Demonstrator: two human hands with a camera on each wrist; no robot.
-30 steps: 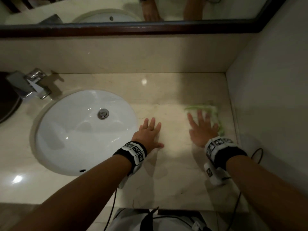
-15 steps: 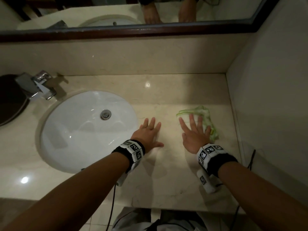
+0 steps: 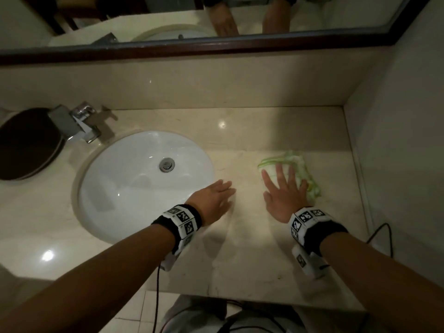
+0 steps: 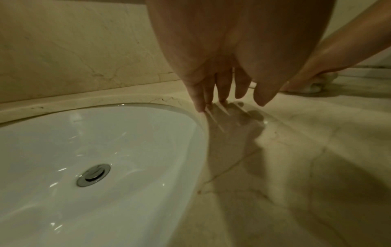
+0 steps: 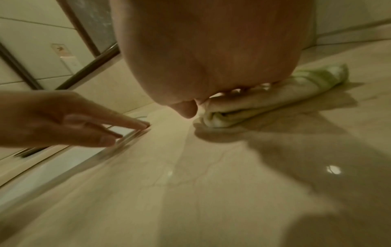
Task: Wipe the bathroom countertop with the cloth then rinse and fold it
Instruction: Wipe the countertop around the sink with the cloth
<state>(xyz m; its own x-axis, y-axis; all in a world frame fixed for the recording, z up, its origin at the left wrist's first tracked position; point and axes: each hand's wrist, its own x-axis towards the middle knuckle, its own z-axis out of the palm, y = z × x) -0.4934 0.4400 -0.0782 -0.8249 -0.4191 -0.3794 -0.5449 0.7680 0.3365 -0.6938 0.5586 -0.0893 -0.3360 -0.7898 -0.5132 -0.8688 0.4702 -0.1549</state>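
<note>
A folded white cloth with green stripes (image 3: 303,170) lies on the beige marble countertop (image 3: 252,248), right of the sink. My right hand (image 3: 283,188) presses flat on the cloth with spread, straight fingers; the cloth (image 5: 275,98) bulges out from under the palm in the right wrist view. My left hand (image 3: 216,195) rests flat on the countertop beside the sink rim, fingers straight, holding nothing. In the left wrist view the left fingertips (image 4: 222,98) touch the marble at the basin's edge.
A white oval sink (image 3: 134,188) with a metal drain (image 3: 166,164) sits left of the hands. A chrome faucet (image 3: 77,123) and a dark round object (image 3: 26,143) stand at the far left. A side wall (image 3: 396,152) bounds the right; a mirror (image 3: 216,18) hangs behind.
My right hand has slid the cloth leftward across the countertop, toward the sink. My left hand has stayed planted in about the same spot.
</note>
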